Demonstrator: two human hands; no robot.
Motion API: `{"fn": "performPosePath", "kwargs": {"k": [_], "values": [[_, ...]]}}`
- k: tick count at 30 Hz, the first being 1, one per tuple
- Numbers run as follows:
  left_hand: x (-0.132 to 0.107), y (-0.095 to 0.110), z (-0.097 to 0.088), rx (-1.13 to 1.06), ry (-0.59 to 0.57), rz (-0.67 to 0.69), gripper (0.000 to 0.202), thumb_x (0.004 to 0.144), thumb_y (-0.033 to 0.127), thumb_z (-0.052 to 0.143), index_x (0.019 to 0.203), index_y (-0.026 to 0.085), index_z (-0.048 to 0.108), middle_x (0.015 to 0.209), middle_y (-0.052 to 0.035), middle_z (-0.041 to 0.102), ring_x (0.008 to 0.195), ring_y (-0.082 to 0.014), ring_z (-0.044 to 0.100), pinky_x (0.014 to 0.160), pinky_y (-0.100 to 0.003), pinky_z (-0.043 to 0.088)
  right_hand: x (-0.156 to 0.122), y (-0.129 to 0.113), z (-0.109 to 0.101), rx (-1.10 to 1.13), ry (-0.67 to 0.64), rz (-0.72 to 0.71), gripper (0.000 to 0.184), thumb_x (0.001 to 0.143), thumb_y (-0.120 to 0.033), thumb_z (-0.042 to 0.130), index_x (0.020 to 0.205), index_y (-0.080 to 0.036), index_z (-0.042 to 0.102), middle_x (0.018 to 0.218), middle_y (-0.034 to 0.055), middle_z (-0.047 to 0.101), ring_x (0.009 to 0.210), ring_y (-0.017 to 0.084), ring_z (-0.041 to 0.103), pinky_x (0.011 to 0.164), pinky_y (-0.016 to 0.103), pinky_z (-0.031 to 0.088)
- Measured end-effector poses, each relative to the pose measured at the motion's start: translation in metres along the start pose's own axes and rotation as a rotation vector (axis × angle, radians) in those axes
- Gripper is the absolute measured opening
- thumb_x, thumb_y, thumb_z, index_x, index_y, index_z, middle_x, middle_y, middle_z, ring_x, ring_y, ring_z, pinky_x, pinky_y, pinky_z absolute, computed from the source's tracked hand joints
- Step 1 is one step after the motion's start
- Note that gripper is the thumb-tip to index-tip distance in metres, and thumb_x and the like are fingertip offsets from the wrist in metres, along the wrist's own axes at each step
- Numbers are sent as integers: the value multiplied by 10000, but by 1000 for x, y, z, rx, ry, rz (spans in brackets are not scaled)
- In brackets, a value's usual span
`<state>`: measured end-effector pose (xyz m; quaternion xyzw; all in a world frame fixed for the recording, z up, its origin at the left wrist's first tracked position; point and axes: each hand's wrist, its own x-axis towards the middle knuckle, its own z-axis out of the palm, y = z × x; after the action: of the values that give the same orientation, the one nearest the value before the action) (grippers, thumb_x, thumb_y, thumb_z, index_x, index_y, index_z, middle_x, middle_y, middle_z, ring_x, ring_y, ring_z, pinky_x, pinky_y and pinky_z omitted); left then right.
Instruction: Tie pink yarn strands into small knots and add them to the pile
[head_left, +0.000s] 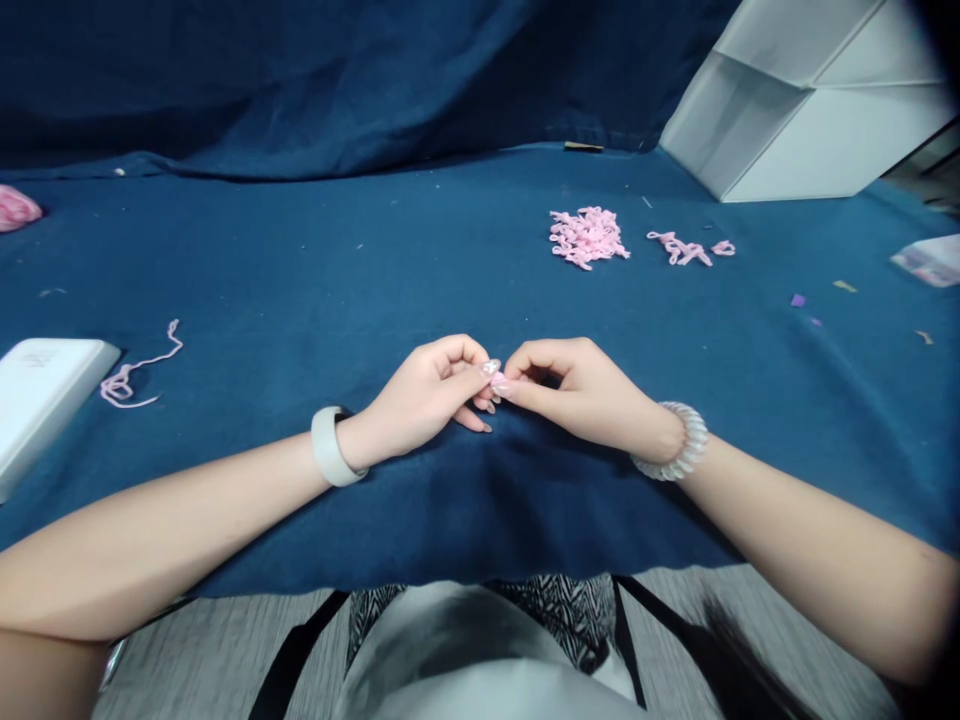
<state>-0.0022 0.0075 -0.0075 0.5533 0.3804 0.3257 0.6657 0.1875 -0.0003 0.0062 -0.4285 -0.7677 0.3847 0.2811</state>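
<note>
Between my two hands is a small pink yarn piece point(498, 380), mostly covered by fingertips, so its shape does not show. My left hand point(435, 393) pinches it from the left with thumb and index finger, the other fingers curled below. From the right, my right hand point(581, 390) grips it between thumb and index finger. Both hands meet just above the blue cloth near its front edge. Farther back lies a pile of knotted pink yarn loops point(589, 238), and a smaller group of the same loops point(682, 248) lies to its right.
Loose pink yarn point(129, 385) lies at left, beside a white box-shaped device point(56, 385). A pink yarn bundle point(16, 208) is at the far left edge. White storage boxes point(817, 130) stand back right. Purple scraps point(798, 300) and a clear packet point(934, 260) lie at right.
</note>
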Motion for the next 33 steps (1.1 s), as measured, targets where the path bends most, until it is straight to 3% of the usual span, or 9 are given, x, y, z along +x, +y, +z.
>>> {"fn": "performPosePath", "kwargs": {"k": [14,19,23,26,28,30,31,33], "values": [[1,3,1,-141,40,-61,186,888,292,551,806,126,530,670,5,580,617,-90,588,548,-254,592,2,2,-4,-31,11,-5,313,864,-427,570,772,-142,665,729,26,639,623,104,506,571,248,374],[2,3,0,-131,43,-72,174,897,297,531,857,129,548,653,4,571,610,-96,579,544,-270,591,13,22,-29,-154,285,31,329,831,-466,601,748,-152,650,661,26,607,575,112,476,556,268,371],[2,0,-1,-75,7,-51,181,881,303,559,848,125,567,680,-1,573,640,-95,587,565,-260,593,27,67,-66,-556,579,-24,236,836,-369,602,720,-167,643,791,73,660,766,191,586,745,335,435],[2,-2,-2,-26,-4,-32,187,875,305,565,839,122,575,691,-4,574,647,-95,590,570,-257,593,36,103,-90,-673,726,138,203,826,-350,594,739,-174,648,887,107,676,889,249,606,846,394,449],[1,-3,-1,14,-8,-20,191,873,309,567,840,121,574,700,-5,580,643,-91,591,578,-251,592,40,119,-99,-718,724,240,227,839,-361,565,822,-168,683,979,126,669,997,277,586,923,425,429],[0,-3,0,59,-17,-7,193,875,311,563,841,121,570,708,-8,588,642,-85,593,584,-233,586,43,126,-103,-716,688,359,422,866,-433,512,1153,-152,644,1236,161,581,1218,323,475,1026,479,350],[0,-3,0,79,-22,1,195,878,312,559,840,121,566,708,-9,591,642,-83,593,586,-224,582,43,127,-103,-711,673,429,552,889,-476,458,1326,-147,532,1376,180,469,1318,347,373,1064,514,288],[-1,-3,1,109,-28,14,198,882,314,551,842,120,561,712,-14,595,645,-81,596,590,-213,575,42,126,-103,-700,668,526,701,919,-547,340,1493,-148,288,1519,196,244,1411,379,195,1090,556,200]]}}
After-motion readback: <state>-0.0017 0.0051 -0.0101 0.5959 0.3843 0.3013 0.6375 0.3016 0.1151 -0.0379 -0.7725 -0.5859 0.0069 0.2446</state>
